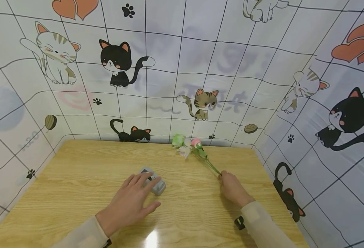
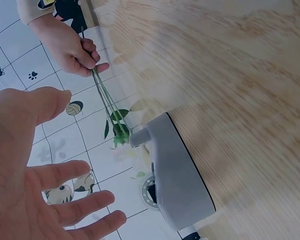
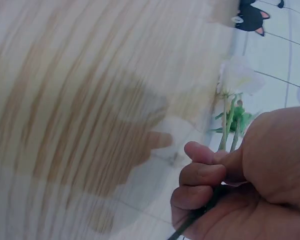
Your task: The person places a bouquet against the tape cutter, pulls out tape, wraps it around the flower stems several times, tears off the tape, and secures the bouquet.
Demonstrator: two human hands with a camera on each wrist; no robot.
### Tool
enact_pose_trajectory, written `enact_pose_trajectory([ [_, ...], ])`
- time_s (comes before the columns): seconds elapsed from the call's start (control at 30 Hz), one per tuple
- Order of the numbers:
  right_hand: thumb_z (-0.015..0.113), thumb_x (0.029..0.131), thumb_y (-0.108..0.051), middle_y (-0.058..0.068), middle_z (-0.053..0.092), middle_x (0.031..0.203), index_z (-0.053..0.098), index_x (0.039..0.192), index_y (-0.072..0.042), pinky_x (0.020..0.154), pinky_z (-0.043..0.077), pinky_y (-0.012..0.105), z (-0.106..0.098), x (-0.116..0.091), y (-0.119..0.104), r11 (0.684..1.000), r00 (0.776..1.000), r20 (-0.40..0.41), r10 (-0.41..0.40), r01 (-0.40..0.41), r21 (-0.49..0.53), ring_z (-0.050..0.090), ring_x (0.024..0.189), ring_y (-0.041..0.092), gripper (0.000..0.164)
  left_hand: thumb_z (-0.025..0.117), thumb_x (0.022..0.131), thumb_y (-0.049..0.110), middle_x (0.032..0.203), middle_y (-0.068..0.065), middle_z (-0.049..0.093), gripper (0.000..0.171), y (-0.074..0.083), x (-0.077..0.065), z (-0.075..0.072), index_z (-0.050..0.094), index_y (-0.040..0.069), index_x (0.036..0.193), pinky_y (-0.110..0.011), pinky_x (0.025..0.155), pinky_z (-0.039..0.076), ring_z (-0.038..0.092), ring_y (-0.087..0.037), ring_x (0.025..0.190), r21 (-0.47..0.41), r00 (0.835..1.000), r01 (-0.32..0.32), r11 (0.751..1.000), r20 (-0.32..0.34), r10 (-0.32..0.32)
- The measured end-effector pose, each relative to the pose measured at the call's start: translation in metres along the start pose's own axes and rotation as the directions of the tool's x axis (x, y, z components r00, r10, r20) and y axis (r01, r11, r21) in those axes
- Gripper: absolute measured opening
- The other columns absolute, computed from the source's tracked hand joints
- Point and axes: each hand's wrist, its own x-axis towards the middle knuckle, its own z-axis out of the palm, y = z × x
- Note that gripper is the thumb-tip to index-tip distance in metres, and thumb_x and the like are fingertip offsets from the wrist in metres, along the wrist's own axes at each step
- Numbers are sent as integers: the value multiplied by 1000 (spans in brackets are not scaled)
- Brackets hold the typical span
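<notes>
My right hand [image 1: 233, 187] grips the lower stems of a small bunch of artificial-looking flowers [image 1: 196, 144]; the blooms are pale green, white and pink, and point toward the back wall. In the right wrist view, curled fingers [image 3: 197, 175] wrap the green stems [image 3: 225, 125], and a stem end comes out below the hand. My left hand [image 1: 130, 199] is spread above the table beside a small grey device [image 1: 159, 187] with a round, hole-ringed dial, like a rotary telephone. From the left wrist, a gap shows between the fingers and the grey body [image 2: 177, 175]. The left fingers partly cover it in the head view.
A wood-grain table [image 1: 86, 162] lies beneath both hands. Cloth walls [image 1: 169, 62] printed with cats and grid lines enclose its back and sides. A small black item [image 1: 239, 223] shows by the right sleeve.
</notes>
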Motion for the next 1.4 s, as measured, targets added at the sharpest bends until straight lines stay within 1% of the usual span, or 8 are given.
enact_pose_trajectory([
  [0.17, 56, 108, 16, 29, 78, 134, 63, 131, 15, 75, 60, 32, -2, -15, -23, 993, 1000, 9, 13, -13, 117, 80, 122, 43, 24, 82, 107, 59, 169, -16, 63, 76, 3, 4, 0, 61, 22, 170, -71, 128, 53, 65, -41, 152, -2, 1000, -17, 1000, 18, 17],
  [0.3, 56, 102, 21, 29, 76, 137, 63, 129, 14, 69, 51, 27, 1, -26, -38, 971, 1000, 11, 19, -21, 238, 74, 105, 30, 29, 82, 107, 60, 169, -17, 64, 75, 4, 6, 1, 61, 22, 169, -71, 129, 52, 66, -41, 151, -7, 999, -32, 999, 14, 32],
  [0.47, 54, 109, 18, 20, 75, 118, 62, 135, 13, 66, 45, 24, 6, -38, -57, 933, 999, 37, 27, -38, 357, 59, 86, 19, 28, 81, 108, 60, 167, -16, 65, 74, 6, 10, 3, 62, 22, 168, -71, 128, 53, 66, -40, 151, -4, 999, -48, 999, 0, 48],
  [0.63, 43, 115, 15, 22, 69, 113, 52, 146, 17, 68, 49, 23, 10, -48, -70, 843, 993, 115, -42, -26, 537, 59, 87, 19, 32, 82, 108, 59, 168, -16, 64, 73, 9, 13, 2, 62, 22, 168, -70, 129, 53, 65, -39, 152, -12, 998, -62, 998, -15, 62],
  [0.8, 32, 122, 8, 14, 60, 112, 39, 154, 17, 71, 52, 22, 15, -57, -80, 711, 971, 217, -102, -82, 699, 56, 86, 16, 35, 83, 107, 58, 167, -16, 64, 73, 12, 17, 3, 63, 22, 167, -70, 129, 52, 64, -39, 152, -26, 996, -82, 996, -28, 81],
  [1.0, 34, 119, 8, 9, 58, 112, 34, 157, 20, 76, 55, 21, 28, -62, -94, 644, 955, 252, -155, -96, 759, 59, 90, 16, 40, 83, 107, 58, 167, -16, 65, 73, 17, 20, 3, 65, 21, 166, -69, 124, 56, 65, -40, 149, -23, 995, -99, 995, -20, 98],
  [1.2, 38, 119, 4, 8, 53, 116, 32, 161, 18, 83, 54, 23, 41, -71, -113, 589, 952, 278, -126, -154, 793, 59, 100, 19, 45, 80, 109, 59, 167, -15, 64, 71, 20, 21, 7, 63, 22, 168, -70, 123, 57, 64, -39, 151, -17, 994, -113, 993, 1, 113],
  [1.4, 40, 113, 10, 8, 52, 113, 33, 154, 21, 84, 57, 20, 56, -72, -122, 579, 953, 269, -138, -143, 803, 63, 98, 18, 43, 82, 108, 56, 166, -16, 65, 70, 19, 21, 10, 65, 22, 166, -70, 122, 58, 65, -39, 150, -7, 993, -117, 993, 10, 117],
])
